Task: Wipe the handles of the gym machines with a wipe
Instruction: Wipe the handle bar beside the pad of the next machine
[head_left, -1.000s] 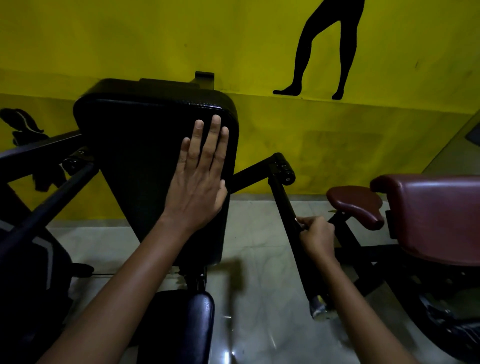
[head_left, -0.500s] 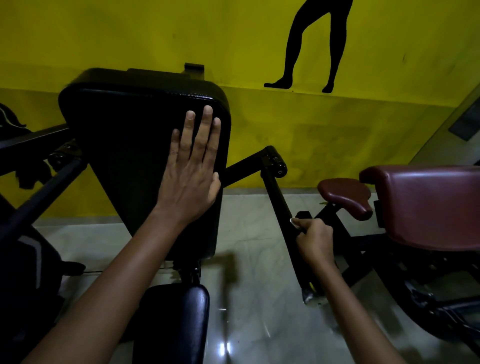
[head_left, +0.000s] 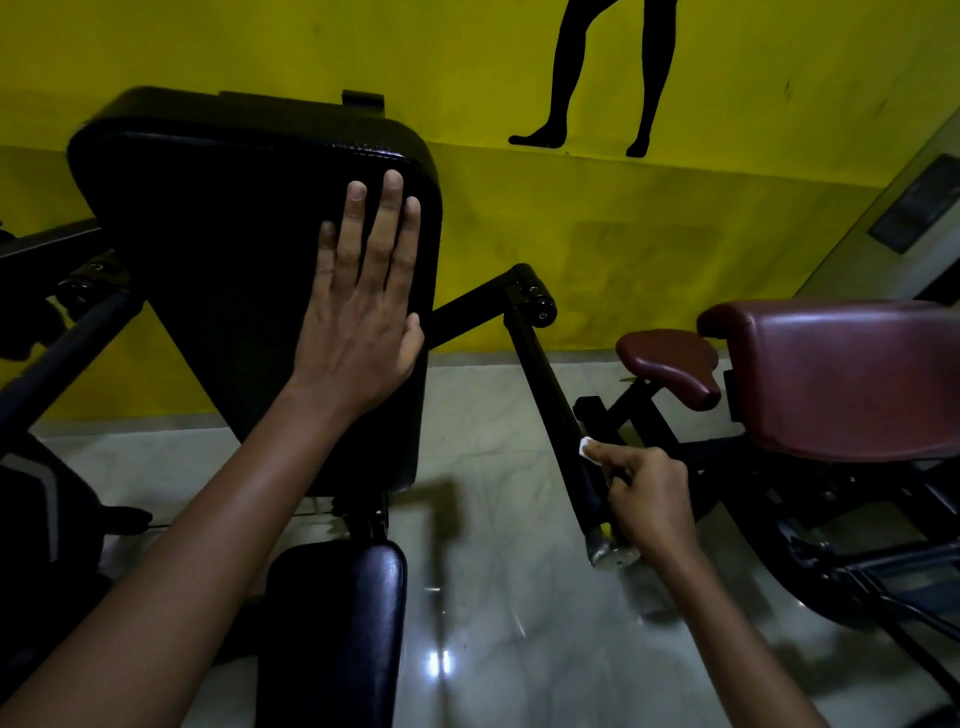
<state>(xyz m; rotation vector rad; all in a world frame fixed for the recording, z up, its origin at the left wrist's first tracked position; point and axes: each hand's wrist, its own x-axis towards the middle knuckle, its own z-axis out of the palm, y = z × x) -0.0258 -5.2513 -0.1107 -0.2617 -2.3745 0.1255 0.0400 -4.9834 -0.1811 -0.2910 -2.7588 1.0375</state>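
The right hand (head_left: 649, 499) is gripping a small white wipe (head_left: 587, 446) against the black padded machine handle (head_left: 558, 410) at lower right, seemingly rubbing along it. The left hand (head_left: 358, 317) is pressing flat, fingers straight, on the black upholstered backrest pad (head_left: 218, 249), probably steadying the person.

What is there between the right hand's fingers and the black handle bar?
In the head view, a white wipe lies between the right hand fingers and the black handle bar; only its small corner shows.

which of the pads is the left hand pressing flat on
The big black back pad: the left hand lies flat on it. The maroon pads at right and the small black seat below go untouched.
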